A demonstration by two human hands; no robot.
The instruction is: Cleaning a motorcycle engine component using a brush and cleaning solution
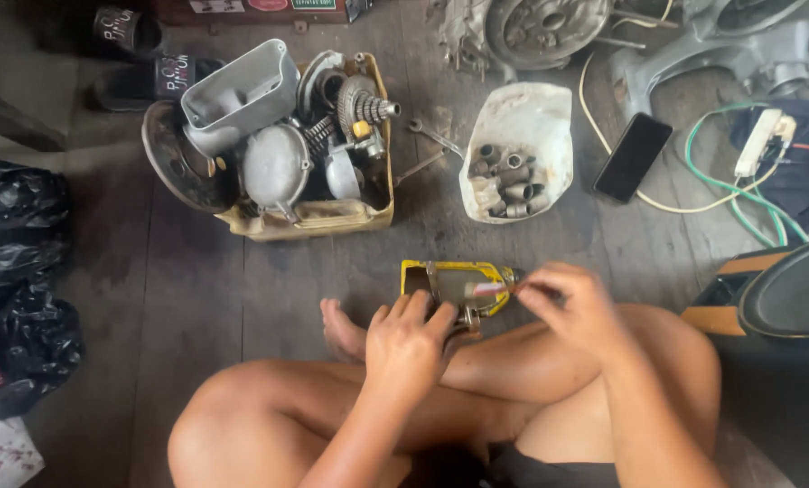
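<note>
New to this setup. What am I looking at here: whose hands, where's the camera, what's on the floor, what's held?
There is no machine here. A person sits cross-legged on a dark wooden floor, and the single picture comes from a camera on their head, looking down.

The left hand steadies a small metal part that sits in a yellow tray. The right hand pinches a thin brush-like tool whose tip rests on that part.

Beyond the knees stands a yellow box piled with grey engine parts, and beside it a white tub holding short metal sleeves. A wrench lies between them. To the right lie a dark phone and green and cream cables; black plastic bags lie at the left.
</note>
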